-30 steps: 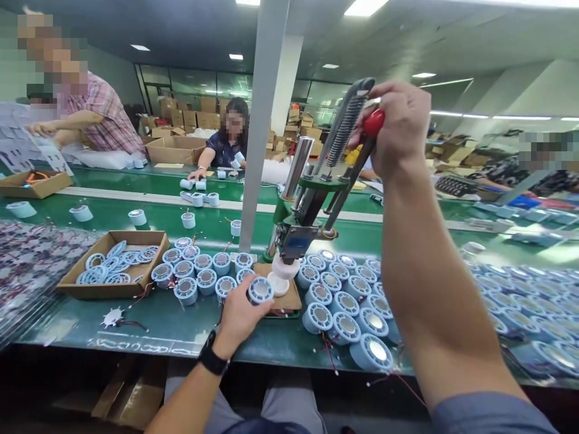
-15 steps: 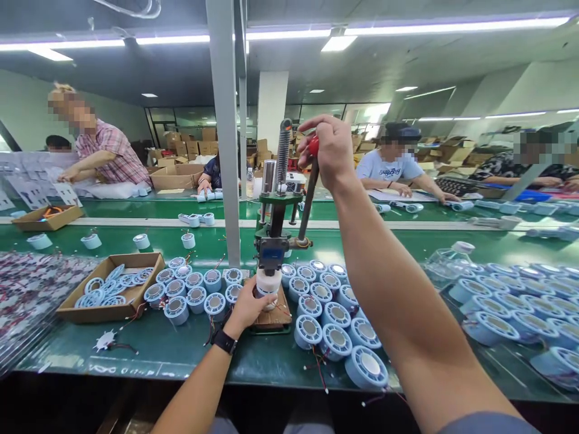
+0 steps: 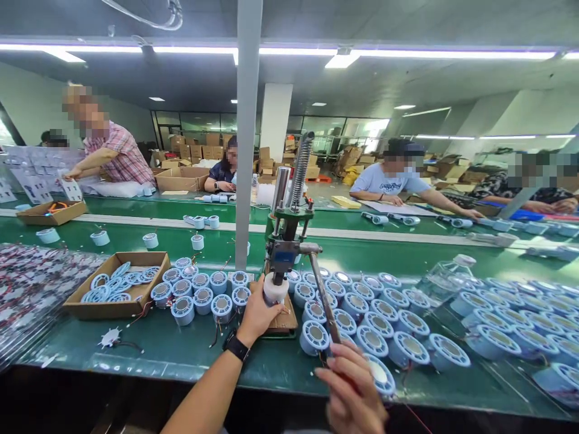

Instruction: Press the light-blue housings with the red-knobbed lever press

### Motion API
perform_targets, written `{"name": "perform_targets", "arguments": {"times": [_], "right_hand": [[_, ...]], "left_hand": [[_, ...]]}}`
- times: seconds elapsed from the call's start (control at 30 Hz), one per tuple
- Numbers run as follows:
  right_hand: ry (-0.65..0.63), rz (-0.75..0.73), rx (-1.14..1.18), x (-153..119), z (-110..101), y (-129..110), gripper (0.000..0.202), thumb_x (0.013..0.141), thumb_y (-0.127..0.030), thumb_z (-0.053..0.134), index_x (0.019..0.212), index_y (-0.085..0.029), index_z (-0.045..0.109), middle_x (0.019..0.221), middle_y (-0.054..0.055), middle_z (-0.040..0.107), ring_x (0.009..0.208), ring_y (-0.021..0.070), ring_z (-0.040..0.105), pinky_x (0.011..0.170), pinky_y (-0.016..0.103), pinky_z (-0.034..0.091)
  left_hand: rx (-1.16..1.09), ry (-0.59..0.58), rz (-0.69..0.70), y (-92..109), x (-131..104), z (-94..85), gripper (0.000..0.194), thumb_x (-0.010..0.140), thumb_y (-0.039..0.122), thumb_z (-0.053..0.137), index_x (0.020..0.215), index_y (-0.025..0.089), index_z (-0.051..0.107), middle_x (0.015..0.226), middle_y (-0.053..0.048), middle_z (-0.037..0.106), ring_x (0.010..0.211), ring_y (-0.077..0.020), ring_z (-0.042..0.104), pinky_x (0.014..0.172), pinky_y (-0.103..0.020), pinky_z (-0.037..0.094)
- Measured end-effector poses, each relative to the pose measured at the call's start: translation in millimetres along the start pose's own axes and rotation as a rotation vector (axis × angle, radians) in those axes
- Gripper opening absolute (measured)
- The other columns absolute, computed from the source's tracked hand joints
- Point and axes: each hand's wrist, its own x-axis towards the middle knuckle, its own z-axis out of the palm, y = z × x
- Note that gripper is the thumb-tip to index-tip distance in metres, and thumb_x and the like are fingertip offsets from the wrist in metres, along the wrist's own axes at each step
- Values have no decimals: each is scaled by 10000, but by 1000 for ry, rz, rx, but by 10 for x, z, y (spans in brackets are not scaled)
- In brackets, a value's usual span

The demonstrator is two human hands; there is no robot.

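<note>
A hand-lever press [image 3: 284, 256] stands on the green bench, its ram down on a white round piece [image 3: 275, 286]. My left hand [image 3: 259, 313], wearing a black watch, is curled around that piece and the round housing under it. Most of the housing is hidden by my fingers. The lever [image 3: 324, 295] slants down toward me, and my right hand [image 3: 355, 386] is closed around its lower end, slightly blurred. Its red knob is covered. Light-blue round housings with wires [image 3: 314, 336] stand close on the right, more [image 3: 182, 309] on the left.
A cardboard box [image 3: 115, 306] of light-blue rings stands left, near a white star-shaped part [image 3: 110, 337]. A clear plastic bottle [image 3: 446, 277] lies among housings at right. A grey post [image 3: 248, 150] rises behind the press. Co-workers sit and stand across the green conveyor [image 3: 136, 232].
My right hand has swung the lever from upright down toward me. The press ram has come lower, and the press appears tilted as my view shifted. My left hand keeps its hold.
</note>
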Motion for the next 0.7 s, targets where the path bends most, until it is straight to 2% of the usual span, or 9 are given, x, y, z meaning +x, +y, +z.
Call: {"name": "perform_targets", "arguments": {"times": [0.03, 0.1, 0.2, 0.3, 0.4, 0.43, 0.5, 0.6, 0.7], "right_hand": [[22, -34, 31, -20, -3, -3, 221, 807, -173, 482, 785, -302, 660, 620, -2, 600, 552, 244, 643, 597, 498, 551], [32, -82, 81, 275, -16, 29, 209, 779, -75, 522, 827, -221, 664, 781, 15, 665, 695, 206, 682, 721, 454, 578], [17, -125, 129, 1228, 90, 237, 166, 870, -109, 528, 897, -202, 664, 816, 10, 656, 764, 134, 644, 725, 308, 539], [-42, 24, 190, 2167, 454, 635, 211, 950, -241, 465, 865, -171, 645, 758, 13, 597, 640, 93, 576, 654, 256, 503], [-121, 208, 187, 2535, 831, 936, 240, 924, -248, 449, 1053, -156, 628, 1015, 75, 620, 775, 118, 619, 721, 281, 544], [-136, 242, 171, 2473, 905, 958, 284, 910, -241, 455, 1138, -165, 606, 1138, 96, 602, 909, 146, 632, 798, 310, 556], [-113, 304, 166, 2069, 970, 880, 387, 911, -254, 453, 1286, -202, 531, 1332, 114, 521, 1159, 197, 578, 946, 374, 537], [-35, 478, 216, 995, 1008, 643, 494, 936, -315, 443, 1422, -255, 385, 1403, 124, 476, 1244, 218, 549, 1046, 426, 492], [-148, 665, 183, -24, 1163, 526, 690, 857, -380, 557, 1475, -212, 300, 1415, 151, 470, 1287, 263, 526, 1095, 468, 448]], "left_hand": [[5, 0, -1, 5, -2, 1, 894, 603, 100, 792, 1425, 186, 452, 1375, -132, 589, 1305, -309, 519, 1132, -465, 357], [19, -1, 17, 25, -12, -1, 878, 609, 95, 786, 1418, 190, 459, 1367, -129, 596, 1293, -306, 531, 1126, -462, 366], [32, -17, 56, 59, -34, -14, 801, 648, 95, 752, 1394, 199, 479, 1345, -117, 610, 1261, -289, 557, 1109, -440, 386], [46, -36, 59, 72, -54, -23, 716, 690, 107, 719, 1363, 186, 490, 1279, -112, 643, 1206, -269, 593, 1073, -420, 417], [68, -39, 55, 59, -68, -24, 612, 712, 132, 715, 1291, 179, 524, 1208, -102, 667, 1152, -263, 615, 1037, -420, 436], [72, -39, 61, 51, -73, -23, 576, 714, 137, 716, 1260, 181, 536, 1190, -97, 670, 1134, -263, 619, 1025, -422, 441], [65, -41, 74, 34, -79, -20, 544, 714, 132, 713, 1227, 189, 543, 1175, -87, 669, 1111, -260, 620, 1014, -427, 445], [33, -28, 80, 10, -72, -8, 578, 708, 112, 703, 1252, 201, 528, 1200, -83, 653, 1133, -260, 605, 1035, -433, 435], [-20, -43, 129, 10, -67, 16, 551, 763, 136, 671, 1289, 198, 519, 1259, -103, 627, 1178, -259, 585, 1051, -421, 439]]}}
